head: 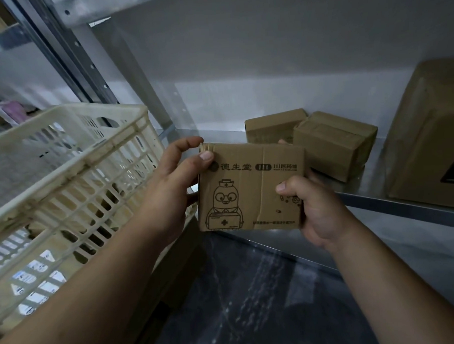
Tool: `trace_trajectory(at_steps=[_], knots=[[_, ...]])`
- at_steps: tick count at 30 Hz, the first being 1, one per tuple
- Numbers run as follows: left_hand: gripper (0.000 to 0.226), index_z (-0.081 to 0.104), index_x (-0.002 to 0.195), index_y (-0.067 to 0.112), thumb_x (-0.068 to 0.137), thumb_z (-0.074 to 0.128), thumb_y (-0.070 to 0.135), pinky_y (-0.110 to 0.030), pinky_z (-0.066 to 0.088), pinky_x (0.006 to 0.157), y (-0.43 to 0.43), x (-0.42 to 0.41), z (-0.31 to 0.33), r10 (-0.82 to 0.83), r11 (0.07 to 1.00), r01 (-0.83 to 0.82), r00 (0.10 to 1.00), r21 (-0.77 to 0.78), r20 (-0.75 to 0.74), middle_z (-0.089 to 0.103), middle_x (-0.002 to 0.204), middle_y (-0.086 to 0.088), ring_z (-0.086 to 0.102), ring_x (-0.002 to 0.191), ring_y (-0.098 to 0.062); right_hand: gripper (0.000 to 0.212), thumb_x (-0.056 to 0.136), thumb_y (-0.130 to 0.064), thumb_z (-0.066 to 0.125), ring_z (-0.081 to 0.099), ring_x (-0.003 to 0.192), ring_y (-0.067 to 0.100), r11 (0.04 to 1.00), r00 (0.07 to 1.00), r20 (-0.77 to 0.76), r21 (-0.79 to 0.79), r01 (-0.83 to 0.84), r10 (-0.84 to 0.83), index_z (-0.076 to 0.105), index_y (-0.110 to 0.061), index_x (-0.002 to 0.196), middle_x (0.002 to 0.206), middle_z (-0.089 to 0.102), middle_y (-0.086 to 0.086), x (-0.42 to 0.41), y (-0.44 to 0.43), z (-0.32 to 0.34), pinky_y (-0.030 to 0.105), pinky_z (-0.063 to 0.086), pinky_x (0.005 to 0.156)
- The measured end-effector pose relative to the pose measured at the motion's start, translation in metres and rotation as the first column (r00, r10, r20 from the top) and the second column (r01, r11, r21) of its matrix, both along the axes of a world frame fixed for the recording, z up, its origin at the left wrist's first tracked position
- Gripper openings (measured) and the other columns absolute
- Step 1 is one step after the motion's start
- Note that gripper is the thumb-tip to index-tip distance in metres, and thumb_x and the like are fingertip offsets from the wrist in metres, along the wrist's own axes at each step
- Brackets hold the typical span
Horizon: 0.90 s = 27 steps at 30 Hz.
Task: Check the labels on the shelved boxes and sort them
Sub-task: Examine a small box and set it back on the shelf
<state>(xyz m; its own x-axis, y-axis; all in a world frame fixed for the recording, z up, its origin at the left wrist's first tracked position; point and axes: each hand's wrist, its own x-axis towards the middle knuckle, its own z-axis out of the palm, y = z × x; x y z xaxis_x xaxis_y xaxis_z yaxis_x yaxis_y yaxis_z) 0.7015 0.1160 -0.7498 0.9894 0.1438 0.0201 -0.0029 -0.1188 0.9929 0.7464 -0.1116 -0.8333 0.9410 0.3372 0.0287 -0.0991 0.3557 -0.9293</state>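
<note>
Cardboard fills the middle of my view: a printed box (251, 186) held upright in the air, just in front of the metal shelf (374, 183) edge. My left hand (169, 179) pinches its upper left corner, thumb on the printed face. My right hand (316, 207) grips its right edge, thumb curled over the front. Below the printed box the room is open down to a dark surface. Behind it, on the shelf, a taped box (334, 143) touches a flatter box (273, 125). Right of it stands a large carton (427, 137). Left of it a cream crate (64, 166) crowds close beside my left hand.
</note>
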Motion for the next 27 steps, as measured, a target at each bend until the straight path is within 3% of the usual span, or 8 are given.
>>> trace_trajectory(at_steps=[7, 10, 13, 18, 22, 25, 27], knots=[[0.047, 0.061, 0.13, 0.03, 0.087, 0.066, 0.047, -0.037, 0.056, 0.072, 0.002, -0.001, 0.001, 0.007, 1.0, -0.006, 1.0, 0.027, -0.026, 0.078, 0.101, 0.01, 0.076, 0.09, -0.013, 0.075, 0.076, -0.022, 0.063, 0.074, 0.108, 0.017, 1.0, 1.0, -0.017, -0.003, -0.006, 0.006, 0.057, -0.049, 0.146, 0.118, 0.079, -0.005, 0.001, 0.001, -0.002, 0.04, 0.061, 0.076], [0.038, 0.064, 0.125, 0.031, 0.092, 0.068, 0.049, -0.039, 0.06, 0.072, -0.002, -0.003, 0.003, 0.046, 0.999, -0.045, 0.998, 0.022, -0.043, 0.078, 0.103, 0.008, 0.076, 0.091, -0.017, 0.065, 0.078, -0.025, 0.064, 0.073, 0.112, 0.023, 1.0, 0.999, -0.05, -0.011, -0.011, 0.01, 0.063, -0.033, 0.142, 0.119, 0.079, -0.001, 0.0, 0.001, -0.001, 0.039, 0.061, 0.077], [0.026, 0.066, 0.122, 0.029, 0.103, 0.065, 0.046, -0.051, 0.063, 0.08, -0.008, -0.004, 0.006, 0.117, 0.993, -0.117, 0.991, 0.004, -0.068, 0.079, 0.102, 0.006, 0.076, 0.095, -0.024, 0.056, 0.082, -0.031, 0.064, 0.074, 0.109, 0.02, 0.999, 0.997, -0.073, -0.021, -0.026, 0.024, 0.067, -0.022, 0.137, 0.118, 0.08, 0.001, -0.002, 0.001, 0.0, 0.04, 0.059, 0.08], [0.026, 0.067, 0.122, 0.029, 0.104, 0.062, 0.047, -0.058, 0.064, 0.086, -0.015, -0.008, 0.012, 0.141, 0.99, -0.14, 0.986, 0.018, -0.093, 0.08, 0.102, 0.004, 0.077, 0.102, -0.03, 0.051, 0.082, -0.035, 0.065, 0.075, 0.099, 0.015, 0.999, 0.995, -0.089, -0.029, -0.037, 0.034, 0.069, -0.024, 0.132, 0.11, 0.08, -0.002, -0.004, 0.0, 0.003, 0.036, 0.059, 0.075], [0.038, 0.062, 0.131, 0.034, 0.099, 0.068, 0.052, -0.048, 0.067, 0.073, -0.019, -0.01, 0.011, 0.195, 0.979, -0.193, 0.98, 0.064, -0.037, 0.079, 0.11, -0.001, 0.08, 0.099, -0.024, 0.045, 0.094, -0.028, 0.069, 0.076, 0.112, 0.019, 0.997, 0.997, -0.079, -0.072, 0.001, -0.007, 0.065, -0.029, 0.14, 0.12, 0.08, -0.002, -0.008, 0.001, 0.01, 0.041, 0.062, 0.088], [0.055, 0.049, 0.144, 0.041, 0.096, 0.071, 0.054, -0.027, 0.063, 0.062, -0.023, -0.014, 0.015, 0.232, 0.958, -0.24, 0.97, 0.157, 0.07, 0.073, 0.117, -0.002, 0.079, 0.089, -0.006, 0.067, 0.099, -0.025, 0.076, 0.073, 0.117, 0.012, 0.958, 0.987, 0.049, -0.237, 0.162, -0.155, 0.044, -0.045, 0.155, 0.129, 0.074, -0.011, -0.016, 0.009, 0.019, 0.046, 0.056, 0.107], [0.058, 0.05, 0.142, 0.048, 0.091, 0.073, 0.065, -0.027, 0.064, 0.062, -0.025, -0.015, 0.018, 0.258, 0.94, -0.279, 0.958, 0.197, 0.127, 0.068, 0.127, -0.005, 0.079, 0.09, -0.014, 0.08, 0.094, -0.038, 0.084, 0.067, 0.124, 0.01, 0.915, 0.954, 0.19, -0.292, 0.28, -0.231, 0.034, -0.059, 0.153, 0.14, 0.062, -0.014, -0.022, 0.016, 0.022, 0.044, 0.057, 0.106]])
